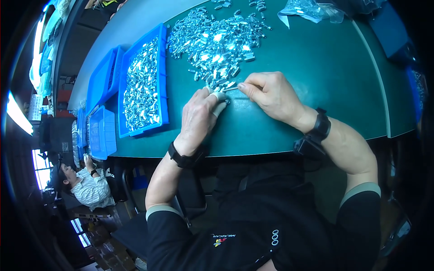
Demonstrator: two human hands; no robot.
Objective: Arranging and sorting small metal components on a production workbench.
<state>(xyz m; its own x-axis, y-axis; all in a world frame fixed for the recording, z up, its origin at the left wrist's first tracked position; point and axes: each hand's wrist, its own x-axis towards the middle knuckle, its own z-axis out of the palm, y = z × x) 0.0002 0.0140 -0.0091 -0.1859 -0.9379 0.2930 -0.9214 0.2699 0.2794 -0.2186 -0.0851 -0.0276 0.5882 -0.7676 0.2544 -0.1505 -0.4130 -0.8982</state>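
A heap of small shiny metal parts [217, 45] is spread over the green table top. At its near edge is my left hand [198, 113], with pale finger covers on some fingertips. Its fingers are curled together, and a small metal part [227, 101] shows at their tips. From the right comes my right hand [275, 95], thumb and forefinger pinching a thin metal rod [231, 88]. The rod points left toward my left fingertips and the nearest parts of the heap. Its far end is hard to make out among the shiny pieces.
Left of the heap stands a blue tray [164, 86] full of similar metal parts. Beyond it are another blue bin [97, 83] and a blue basket [103, 131]. Clear plastic bags [312, 11] lie at the far right. Another person [92, 187] sits at the left.
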